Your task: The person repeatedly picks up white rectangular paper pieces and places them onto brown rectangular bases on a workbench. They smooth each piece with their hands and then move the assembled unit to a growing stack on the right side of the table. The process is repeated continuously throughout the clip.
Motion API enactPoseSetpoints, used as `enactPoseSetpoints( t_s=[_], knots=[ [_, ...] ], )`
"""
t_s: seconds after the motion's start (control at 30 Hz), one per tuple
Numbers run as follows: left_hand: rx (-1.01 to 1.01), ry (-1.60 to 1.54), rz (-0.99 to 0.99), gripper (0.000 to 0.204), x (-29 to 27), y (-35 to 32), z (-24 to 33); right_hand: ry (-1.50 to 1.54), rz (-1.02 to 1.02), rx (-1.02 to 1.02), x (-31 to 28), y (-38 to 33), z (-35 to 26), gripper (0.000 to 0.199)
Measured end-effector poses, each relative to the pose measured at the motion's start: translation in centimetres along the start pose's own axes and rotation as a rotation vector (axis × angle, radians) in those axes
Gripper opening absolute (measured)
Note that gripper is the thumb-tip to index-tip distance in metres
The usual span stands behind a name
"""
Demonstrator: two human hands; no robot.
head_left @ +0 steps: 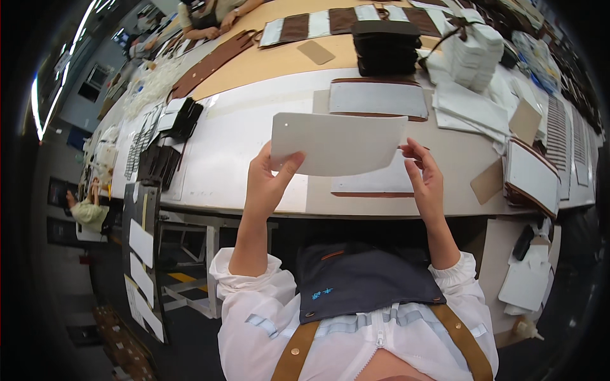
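Note:
My left hand (272, 174) grips a stiff white sheet (340, 143) by its left end, thumb on the near face. The sheet is raised above the table, slightly curved, with a small hole in its upper left corner. At its right end my right hand (424, 178) is open, its fingers bent and apart, the fingertips close to the edge. Below and behind the sheet, a white panel with brown edges (372, 185) lies on the table, partly hidden. Another brown-edged white panel (378, 99) lies farther away.
Black stacked pieces (386, 47) and a white bundle (473, 51) stand at the back. More brown-edged panels (532, 174) are piled at the right, near a beige card (488, 181). Dark folded pieces (159, 165) sit on the left. A person (213, 16) works across the table.

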State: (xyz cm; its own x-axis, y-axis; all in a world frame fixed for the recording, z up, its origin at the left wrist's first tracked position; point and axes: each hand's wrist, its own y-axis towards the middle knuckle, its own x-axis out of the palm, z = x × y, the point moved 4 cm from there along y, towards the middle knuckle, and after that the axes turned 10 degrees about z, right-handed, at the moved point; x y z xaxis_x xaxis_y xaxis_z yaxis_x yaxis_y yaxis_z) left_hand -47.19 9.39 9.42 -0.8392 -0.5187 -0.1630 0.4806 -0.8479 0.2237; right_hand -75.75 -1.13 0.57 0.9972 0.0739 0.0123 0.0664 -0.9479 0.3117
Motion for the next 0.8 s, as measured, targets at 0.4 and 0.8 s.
enactPoseSetpoints(
  t_s=[0.4,0.8],
  knots=[
    [-0.088,-0.002,0.063,0.025,3.5,-0.5,-7.3,0.130,0.124,0.284,-3.3,-0.4,3.2,0.026],
    [-0.150,0.204,0.031,0.039,6.4,-3.9,-12.4,-0.057,0.194,0.363,-7.5,-2.2,6.7,0.034]
  ],
)
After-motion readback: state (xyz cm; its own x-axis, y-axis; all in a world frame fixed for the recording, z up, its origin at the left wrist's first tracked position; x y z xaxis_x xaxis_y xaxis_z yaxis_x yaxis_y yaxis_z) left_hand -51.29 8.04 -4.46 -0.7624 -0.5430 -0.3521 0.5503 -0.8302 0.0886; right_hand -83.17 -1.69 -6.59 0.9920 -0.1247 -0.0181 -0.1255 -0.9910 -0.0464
